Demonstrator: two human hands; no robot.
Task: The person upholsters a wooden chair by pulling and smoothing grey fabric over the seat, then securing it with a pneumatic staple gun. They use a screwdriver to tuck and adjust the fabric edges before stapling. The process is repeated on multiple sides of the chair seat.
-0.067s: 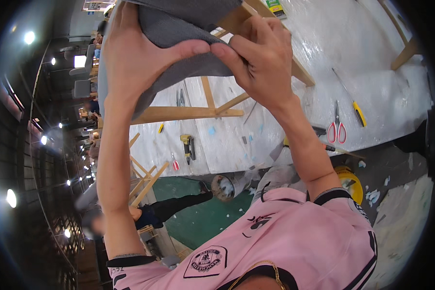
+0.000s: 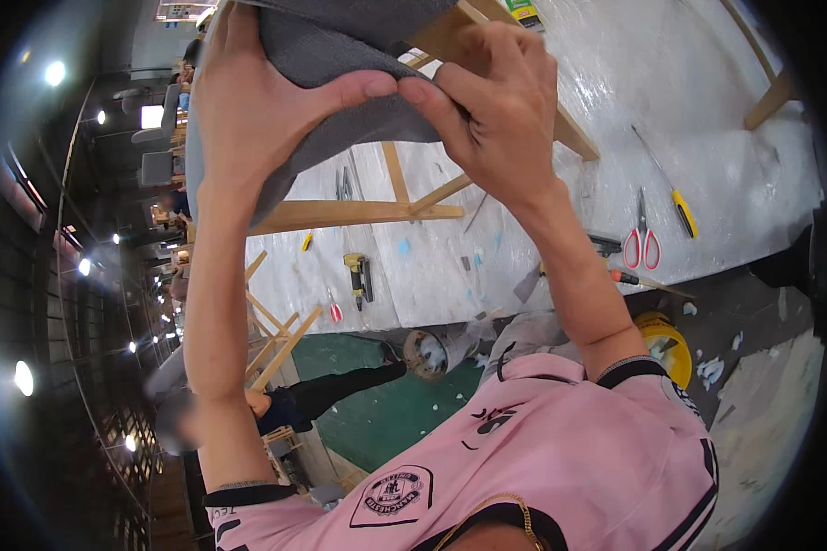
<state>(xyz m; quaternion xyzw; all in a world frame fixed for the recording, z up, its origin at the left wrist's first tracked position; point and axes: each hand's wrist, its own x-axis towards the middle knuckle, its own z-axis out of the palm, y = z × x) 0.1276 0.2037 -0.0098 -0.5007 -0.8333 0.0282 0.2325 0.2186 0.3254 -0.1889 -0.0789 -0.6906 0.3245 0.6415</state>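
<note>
Dark grey upholstery fabric (image 2: pixel 340 46) covers part of a wooden chair frame (image 2: pixel 358 214) that lies on the table. My left hand (image 2: pixel 257 101) presses on the grey cover, its thumb laid along the fabric edge and its other fingers wrapped over the far side. My right hand (image 2: pixel 496 110) pinches the fabric's edge between thumb and curled fingers, beside a wooden rail. Both thumb tips nearly meet at the fold. Whatever lies under the fabric there is hidden.
On the plastic-covered table (image 2: pixel 579 207) lie red-handled scissors (image 2: pixel 642 243), a yellow-handled screwdriver (image 2: pixel 682 213) and a staple gun (image 2: pixel 356 278). Below its edge stand a yellow bucket (image 2: pixel 675 354) and a bin (image 2: pixel 425 354) with scraps. Another person (image 2: pixel 303 404) is at the lower left.
Both hands keep their hold on the grey fabric. The view has shifted very slightly; otherwise hardly anything differs.
</note>
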